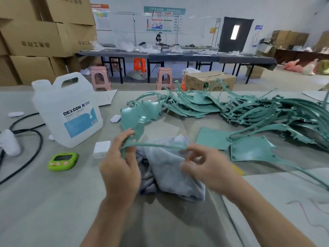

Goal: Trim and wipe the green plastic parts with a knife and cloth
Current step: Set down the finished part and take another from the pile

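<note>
I see the left hand [121, 168] gripping one end of a green part [154, 144], the right hand [204, 166] pinching the other (blurred), above the grey cloth [169, 173]; parts pile [249, 113] behind, jug [67, 111] left.

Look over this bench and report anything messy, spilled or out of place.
Nothing spilled or visibly broken. The green parts lie in a tangled heap. A black cable loops loosely beside the white jug, and white scraps lie scattered nearby.
</note>
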A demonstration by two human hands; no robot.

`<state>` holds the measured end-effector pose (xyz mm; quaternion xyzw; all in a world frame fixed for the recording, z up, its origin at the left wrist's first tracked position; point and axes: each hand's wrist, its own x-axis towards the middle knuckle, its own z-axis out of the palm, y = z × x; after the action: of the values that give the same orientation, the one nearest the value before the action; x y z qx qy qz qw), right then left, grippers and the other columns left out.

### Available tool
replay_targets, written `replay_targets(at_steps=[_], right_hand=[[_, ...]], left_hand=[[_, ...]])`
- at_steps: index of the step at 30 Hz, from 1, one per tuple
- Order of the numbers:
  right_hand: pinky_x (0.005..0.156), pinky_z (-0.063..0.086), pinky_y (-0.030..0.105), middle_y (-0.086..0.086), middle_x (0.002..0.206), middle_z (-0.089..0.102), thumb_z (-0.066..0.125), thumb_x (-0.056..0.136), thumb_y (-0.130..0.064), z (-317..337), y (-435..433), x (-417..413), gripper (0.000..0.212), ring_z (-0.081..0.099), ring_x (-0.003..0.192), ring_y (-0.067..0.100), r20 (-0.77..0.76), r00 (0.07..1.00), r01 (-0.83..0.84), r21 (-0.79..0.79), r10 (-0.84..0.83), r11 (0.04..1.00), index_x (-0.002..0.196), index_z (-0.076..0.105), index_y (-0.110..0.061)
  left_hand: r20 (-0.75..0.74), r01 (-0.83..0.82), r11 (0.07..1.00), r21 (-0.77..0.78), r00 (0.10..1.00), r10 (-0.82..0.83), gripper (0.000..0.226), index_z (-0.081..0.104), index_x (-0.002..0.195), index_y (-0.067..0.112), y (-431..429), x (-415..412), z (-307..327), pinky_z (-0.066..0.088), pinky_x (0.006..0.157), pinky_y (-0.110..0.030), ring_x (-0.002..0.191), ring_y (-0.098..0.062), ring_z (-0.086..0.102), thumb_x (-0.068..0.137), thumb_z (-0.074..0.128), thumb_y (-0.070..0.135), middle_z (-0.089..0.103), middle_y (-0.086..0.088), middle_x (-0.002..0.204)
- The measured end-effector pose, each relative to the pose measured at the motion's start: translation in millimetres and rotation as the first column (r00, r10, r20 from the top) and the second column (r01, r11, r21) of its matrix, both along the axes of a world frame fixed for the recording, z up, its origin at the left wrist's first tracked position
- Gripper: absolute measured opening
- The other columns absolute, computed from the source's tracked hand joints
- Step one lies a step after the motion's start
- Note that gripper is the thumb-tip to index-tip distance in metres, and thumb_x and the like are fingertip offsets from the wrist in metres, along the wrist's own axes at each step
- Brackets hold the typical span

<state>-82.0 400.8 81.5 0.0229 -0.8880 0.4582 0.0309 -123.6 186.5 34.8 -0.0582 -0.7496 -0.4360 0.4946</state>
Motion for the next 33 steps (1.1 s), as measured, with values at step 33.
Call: replay_targets(at_steps=[33], right_hand=[[0.078, 0.045, 0.039, 0.003, 0.091, 0.057, 0.058, 0.094, -0.029, -66, 94, -10, 0.009, 0.051, 0.083, 0.028, -0.103, 0.795, 0.554, 0.524, -0.597, 0.647, 0.087, 0.06, -0.023]], left_hand=[[0.743, 0.128, 0.989, 0.071, 0.654, -0.138, 0.029, 0.071, 0.075, 0.025, 4, -38, -42, 0.044, 0.056, -0.032, 0.07, -0.02, 0.066, 0.087, 0.072, 0.051, 0.07, 0.005, 0.068]])
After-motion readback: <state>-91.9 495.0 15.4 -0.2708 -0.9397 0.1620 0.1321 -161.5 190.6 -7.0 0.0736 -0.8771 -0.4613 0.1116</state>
